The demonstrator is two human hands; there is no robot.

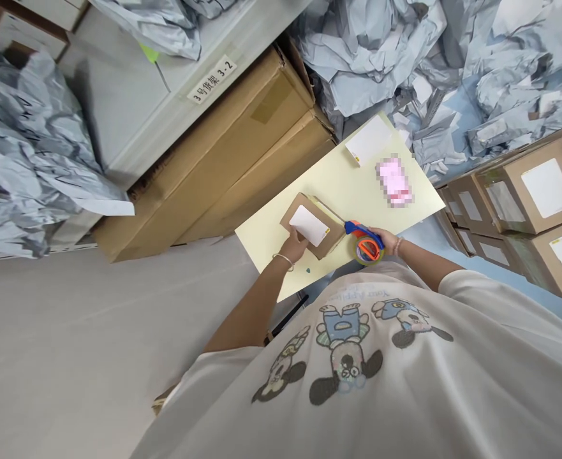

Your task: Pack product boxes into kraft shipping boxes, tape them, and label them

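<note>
A small brown cardboard box [334, 237] with a white label [310, 224] on top sits on a pale yellow tabletop [260, 237]. My left hand [294, 245] grips its near left edge, thumb against the label. Clear tape appears to lie along the box's far right side. In my right hand [386, 240] is a blue and orange tape dispenser [369, 247], its front end at the box's right corner. The fingers round its handle are partly hidden.
White label sheets [369, 141] and a blurred pink object [395, 182] lie farther back on the tabletop. Long cartons [242, 137] stand along its left side, beneath a shelf [137, 121]. Labelled boxes [539, 191] are stacked right; grey plastic parcels [371, 57] are heaped behind.
</note>
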